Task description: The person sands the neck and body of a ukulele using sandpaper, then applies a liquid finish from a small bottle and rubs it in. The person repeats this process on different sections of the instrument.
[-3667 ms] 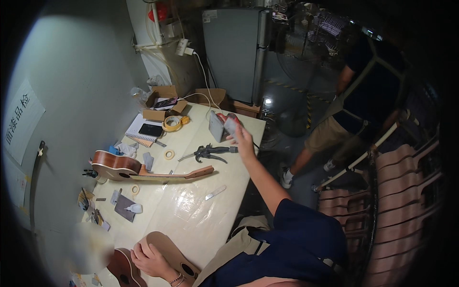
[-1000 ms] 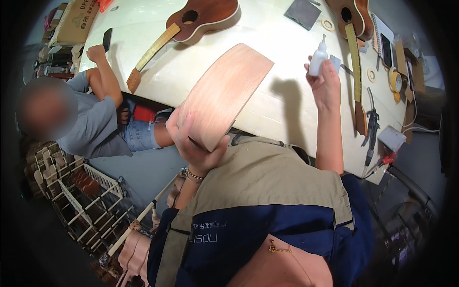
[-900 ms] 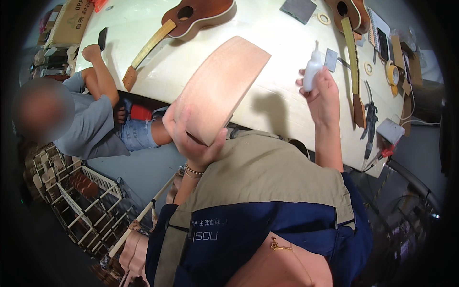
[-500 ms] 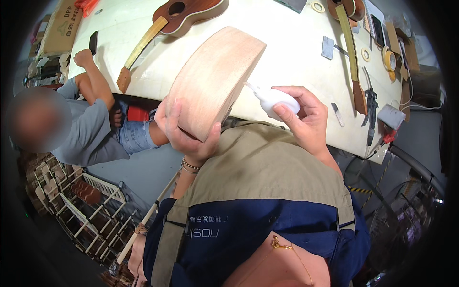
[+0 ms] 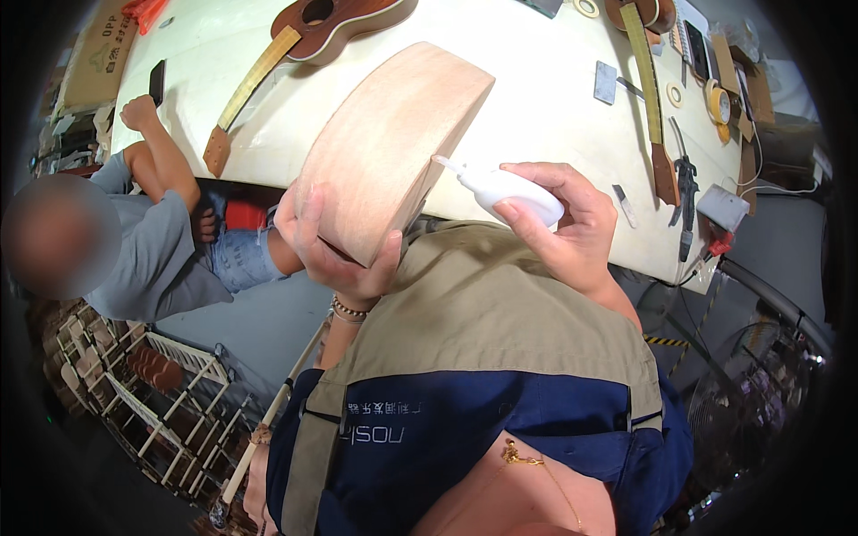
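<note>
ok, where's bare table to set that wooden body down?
Widest bare patch of the table: between the wooden body in the left hand and the loose guitar neck. A smaller one lies left of the ukulele, by the co-worker's fist. The right edge is crowded with tape rolls and tools.

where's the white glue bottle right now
In the head view the white glue bottle is right of centre, held in the right hand, its nozzle pointing at the side of the wooden body that the left hand holds.

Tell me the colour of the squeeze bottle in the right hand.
White, with a thin white nozzle: the squeeze bottle in the right hand, seen in the head view.
</note>
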